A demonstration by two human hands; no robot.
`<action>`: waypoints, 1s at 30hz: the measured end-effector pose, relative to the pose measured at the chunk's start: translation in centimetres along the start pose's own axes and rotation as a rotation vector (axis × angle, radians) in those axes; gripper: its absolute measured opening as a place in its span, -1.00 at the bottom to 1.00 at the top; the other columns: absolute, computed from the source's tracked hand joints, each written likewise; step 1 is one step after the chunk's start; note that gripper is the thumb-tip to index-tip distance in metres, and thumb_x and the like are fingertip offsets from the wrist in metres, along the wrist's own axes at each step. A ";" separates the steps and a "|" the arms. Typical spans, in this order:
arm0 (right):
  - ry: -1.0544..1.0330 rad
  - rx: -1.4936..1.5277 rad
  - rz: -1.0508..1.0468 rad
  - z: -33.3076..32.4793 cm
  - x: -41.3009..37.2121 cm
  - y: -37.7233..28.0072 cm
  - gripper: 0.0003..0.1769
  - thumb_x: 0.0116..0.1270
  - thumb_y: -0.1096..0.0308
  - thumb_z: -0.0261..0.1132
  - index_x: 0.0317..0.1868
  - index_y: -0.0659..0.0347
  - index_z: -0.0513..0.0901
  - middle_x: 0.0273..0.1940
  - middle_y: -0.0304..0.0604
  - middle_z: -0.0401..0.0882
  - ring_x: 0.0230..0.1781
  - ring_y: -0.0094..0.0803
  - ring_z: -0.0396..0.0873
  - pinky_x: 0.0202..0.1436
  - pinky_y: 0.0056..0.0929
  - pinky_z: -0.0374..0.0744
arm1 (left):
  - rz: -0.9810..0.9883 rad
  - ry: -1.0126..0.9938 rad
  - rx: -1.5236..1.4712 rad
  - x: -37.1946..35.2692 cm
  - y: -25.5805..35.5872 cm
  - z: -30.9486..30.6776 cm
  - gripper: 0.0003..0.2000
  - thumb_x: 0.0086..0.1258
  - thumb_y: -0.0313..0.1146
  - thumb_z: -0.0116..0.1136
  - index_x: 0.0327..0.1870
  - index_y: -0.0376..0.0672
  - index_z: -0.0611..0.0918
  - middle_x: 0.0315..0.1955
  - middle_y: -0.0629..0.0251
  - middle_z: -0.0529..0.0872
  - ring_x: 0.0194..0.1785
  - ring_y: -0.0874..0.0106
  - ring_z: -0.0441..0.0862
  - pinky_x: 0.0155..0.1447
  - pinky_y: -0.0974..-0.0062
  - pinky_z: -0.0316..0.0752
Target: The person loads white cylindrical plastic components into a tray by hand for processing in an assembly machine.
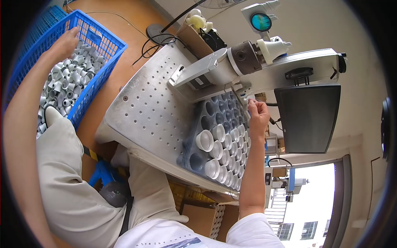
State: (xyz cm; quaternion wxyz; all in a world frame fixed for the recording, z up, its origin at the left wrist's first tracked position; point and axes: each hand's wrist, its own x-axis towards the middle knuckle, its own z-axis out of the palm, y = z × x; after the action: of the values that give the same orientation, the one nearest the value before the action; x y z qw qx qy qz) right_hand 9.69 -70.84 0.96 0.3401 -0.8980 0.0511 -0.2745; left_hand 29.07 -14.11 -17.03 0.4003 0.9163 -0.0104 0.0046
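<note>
My left hand (65, 44) reaches over the blue plastic crate (89, 89), above a heap of small white cup-shaped parts (68, 80). Its fingers are mostly turned away, so their grip does not show. At the far side of the bench, my right hand (258, 115) is closed in a pinch beside the machine's head (231, 66). Something small and whitish shows at its fingertips, too small to name. Below and left of that hand lies a clear plastic tray (193, 134) with round pockets. White round cups (204, 141) fill its near rows; the far pockets hold none.
The perforated metal bench top (144, 103) carries the machine and tray. A dark monitor (308, 120) hangs at the right. A cardboard box (194, 37) and black cables (159, 43) are behind the bench. My legs (74, 169) are between crate and bench.
</note>
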 end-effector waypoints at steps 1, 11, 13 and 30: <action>-0.014 -0.043 0.024 -0.5 -0.2 1.1 -0.85 0.36 0.38 0.28 -0.33 0.28 0.54 -0.24 -0.21 0.63 -0.33 -0.66 0.45 -0.19 -0.66 0.43 | 0.010 0.007 -0.013 0.2 -0.4 0.2 -0.67 0.29 -0.45 -0.24 0.03 -0.38 0.39 -0.01 -0.21 0.50 0.02 -0.07 0.53 -0.08 0.11 0.56; -0.091 -0.076 0.124 -3.1 -4.9 7.5 -0.84 0.31 0.37 0.28 -0.27 0.33 0.62 -0.29 -0.23 0.66 -0.35 -0.61 0.53 -0.23 -0.59 0.49 | 0.104 0.021 -0.054 0.7 -2.8 1.0 -0.75 0.26 -0.45 -0.22 -0.14 -0.45 0.38 -0.34 -0.25 0.55 -0.52 0.05 0.57 -0.39 0.18 0.51; 0.038 0.013 0.164 -4.7 -4.4 7.2 -0.83 0.30 0.38 0.28 -0.26 0.35 0.62 -0.31 -0.21 0.66 -0.30 -0.58 0.56 -0.18 -0.56 0.51 | 0.136 0.098 0.009 2.8 -6.9 2.1 -0.80 0.25 -0.46 -0.21 -0.20 -0.42 0.38 -0.41 -0.18 0.52 -0.55 0.12 0.55 -0.46 0.21 0.49; -0.160 -0.552 0.435 -13.4 1.4 14.3 -0.19 0.01 0.09 0.40 0.28 0.28 0.44 0.24 0.17 0.46 0.27 -0.03 0.43 0.32 -0.26 0.40 | -0.008 -0.075 -0.050 2.5 -6.6 0.3 -0.85 0.21 -0.52 -0.27 -0.25 -0.39 0.31 -0.40 -0.06 0.46 -0.64 0.26 0.51 -0.50 0.28 0.44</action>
State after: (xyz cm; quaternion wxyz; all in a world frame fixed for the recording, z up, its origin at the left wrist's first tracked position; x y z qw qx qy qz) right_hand 5.12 -89.93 0.74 0.1380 -0.9428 0.2866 -0.1002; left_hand 31.75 -9.82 -22.03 0.4223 0.9056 -0.0218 -0.0315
